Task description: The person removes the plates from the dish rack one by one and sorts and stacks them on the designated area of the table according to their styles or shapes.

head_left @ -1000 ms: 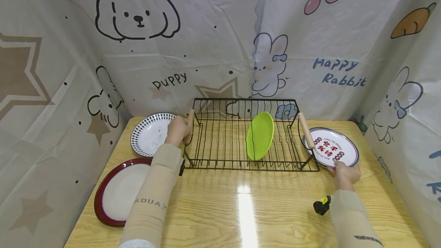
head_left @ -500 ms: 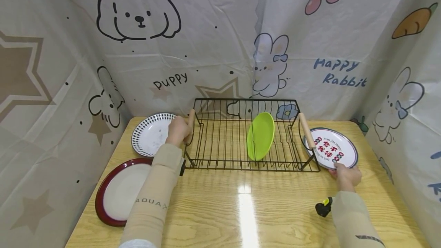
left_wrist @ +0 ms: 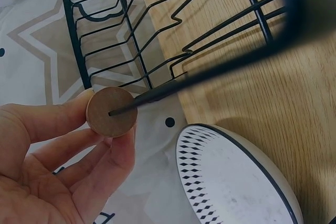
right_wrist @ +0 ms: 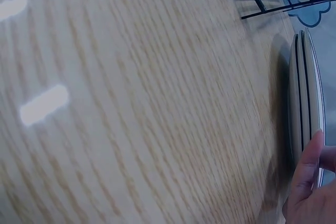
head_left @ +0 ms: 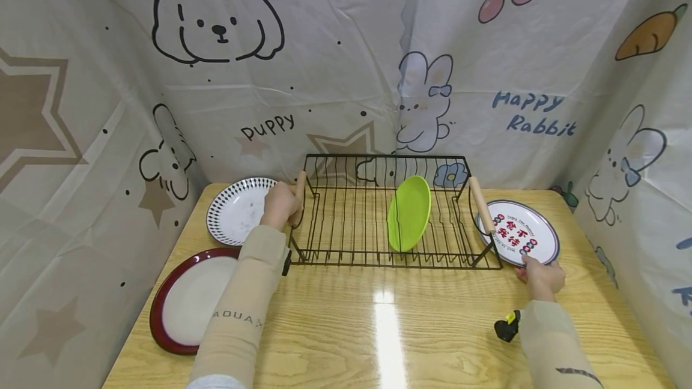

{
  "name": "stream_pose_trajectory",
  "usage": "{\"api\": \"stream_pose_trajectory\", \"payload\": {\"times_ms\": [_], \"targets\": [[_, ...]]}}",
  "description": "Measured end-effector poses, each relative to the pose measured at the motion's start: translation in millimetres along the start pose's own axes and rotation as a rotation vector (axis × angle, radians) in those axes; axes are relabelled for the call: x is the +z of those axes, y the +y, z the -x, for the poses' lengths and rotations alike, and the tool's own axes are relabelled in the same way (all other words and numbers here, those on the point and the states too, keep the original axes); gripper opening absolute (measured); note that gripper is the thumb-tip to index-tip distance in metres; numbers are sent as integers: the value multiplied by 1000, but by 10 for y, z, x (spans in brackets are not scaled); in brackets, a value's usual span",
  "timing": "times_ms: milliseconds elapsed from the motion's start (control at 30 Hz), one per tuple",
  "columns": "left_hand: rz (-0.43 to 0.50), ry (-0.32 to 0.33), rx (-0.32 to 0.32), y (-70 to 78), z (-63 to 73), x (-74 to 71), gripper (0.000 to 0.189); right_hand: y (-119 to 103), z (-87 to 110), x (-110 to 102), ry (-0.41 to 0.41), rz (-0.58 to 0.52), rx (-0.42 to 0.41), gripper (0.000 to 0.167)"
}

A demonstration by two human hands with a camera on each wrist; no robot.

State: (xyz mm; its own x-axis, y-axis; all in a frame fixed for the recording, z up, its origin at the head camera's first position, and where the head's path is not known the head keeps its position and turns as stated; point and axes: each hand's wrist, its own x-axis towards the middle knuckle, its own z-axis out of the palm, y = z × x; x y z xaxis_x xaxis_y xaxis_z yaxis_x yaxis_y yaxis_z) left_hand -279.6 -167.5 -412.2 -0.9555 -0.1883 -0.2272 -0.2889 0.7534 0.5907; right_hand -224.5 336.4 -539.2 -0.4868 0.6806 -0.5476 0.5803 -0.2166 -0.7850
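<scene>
My left hand (head_left: 280, 206) grips the left wooden handle (left_wrist: 112, 113) of a black wire dish rack (head_left: 386, 155). In the left wrist view the thumb and fingers close round the handle's end. At the right, my right hand (head_left: 543, 278) pinches the near rim of a white plate (head_left: 519, 230) with red characters and a dark edge, thumb on top. The right wrist view shows this plate topping a stack of plates (right_wrist: 304, 103), with a finger along their rims. One lime-green plate (head_left: 409, 214) stands tilted in the rack, right of its middle.
A white plate with a black diamond border (head_left: 235, 212) lies left of the rack, close to my left hand. Nearer is a cream plate with a dark red rim (head_left: 189, 305), partly hidden by my left forearm. Printed cloth (head_left: 335, 77) hangs behind the wooden table (head_left: 324, 329).
The plate with red characters and my right hand have shifted slightly left. My left hand, the rack and the green plate look unchanged.
</scene>
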Motion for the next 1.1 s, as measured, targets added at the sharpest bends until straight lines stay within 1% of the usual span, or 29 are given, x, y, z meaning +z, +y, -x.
{"api": "stream_pose_trajectory", "payload": {"times_ms": [133, 200, 267, 367, 433, 500, 567, 700, 767, 833, 933, 1033, 1100], "targets": [[-3, 11, 1, 0, 1, -2, 19, 15, -56, -8, -21, -4, -20, 74], [-1, 13, -1, 2, 0, -5, 19, 13, -54, -5, -14, 3, -22, 72], [4, 12, 0, 2, -1, -4, 20, 3, -17, -9, 4, 59, -46, 70], [7, 10, 3, 1, -3, 0, 25, -24, 93, -36, 28, 230, -117, 75], [11, 8, 2, 2, -2, 4, 32, -59, 178, -67, 46, 335, -196, 80], [13, 8, -2, 1, -2, 7, 37, -130, 260, -97, 61, 393, -279, 84], [12, 6, -1, -4, -1, 8, 36, -233, 325, -106, 95, 398, -365, 82], [19, 5, -4, -9, 2, 3, 22, -507, 489, -60, 193, 364, -516, 75], [23, 5, -8, -9, -2, 0, 20, -634, 580, -28, 226, 334, -583, 73], [25, 3, -10, -10, -5, 0, 20, -737, 680, -7, 229, 305, -664, 70], [24, -1, -13, -14, -14, 5, 21, -843, 827, 32, 208, 271, -789, 68], [21, -3, -15, -16, -19, 10, 22, -893, 965, 87, 168, 245, -923, 66], [22, -3, -18, -15, -22, 13, 23, -902, 1034, 137, 146, 230, -1028, 65]]}}
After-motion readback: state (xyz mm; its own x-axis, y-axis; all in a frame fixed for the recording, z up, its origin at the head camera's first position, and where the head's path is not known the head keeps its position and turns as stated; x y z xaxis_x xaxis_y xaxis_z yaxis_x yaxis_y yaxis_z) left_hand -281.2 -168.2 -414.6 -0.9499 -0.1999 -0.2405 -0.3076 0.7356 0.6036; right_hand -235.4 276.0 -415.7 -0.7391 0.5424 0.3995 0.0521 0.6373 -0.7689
